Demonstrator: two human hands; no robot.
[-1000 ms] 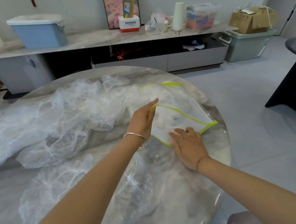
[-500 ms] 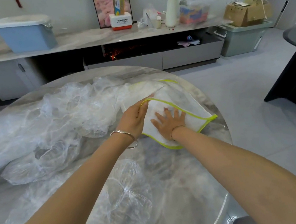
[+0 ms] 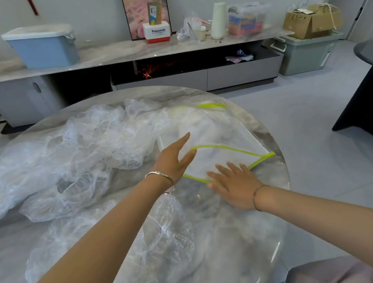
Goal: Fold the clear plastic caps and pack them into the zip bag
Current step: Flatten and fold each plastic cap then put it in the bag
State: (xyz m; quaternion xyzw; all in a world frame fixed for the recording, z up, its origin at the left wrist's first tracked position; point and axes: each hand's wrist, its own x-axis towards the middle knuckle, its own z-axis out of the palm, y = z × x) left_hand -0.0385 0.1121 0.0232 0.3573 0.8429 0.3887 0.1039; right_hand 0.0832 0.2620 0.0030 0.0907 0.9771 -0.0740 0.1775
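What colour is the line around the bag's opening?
Bright yellow-green, running round the mouth of the zip bag. The head view shows it.

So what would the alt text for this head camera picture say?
A person's left hand touches the mouth of a clear zip bag with a yellow-green rim on a round table, while the right hand lies flat on its near edge. Crumpled plastic caps lie heaped to the left.

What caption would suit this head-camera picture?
Left hand and right hand touch the zip bag beside loose clear caps.
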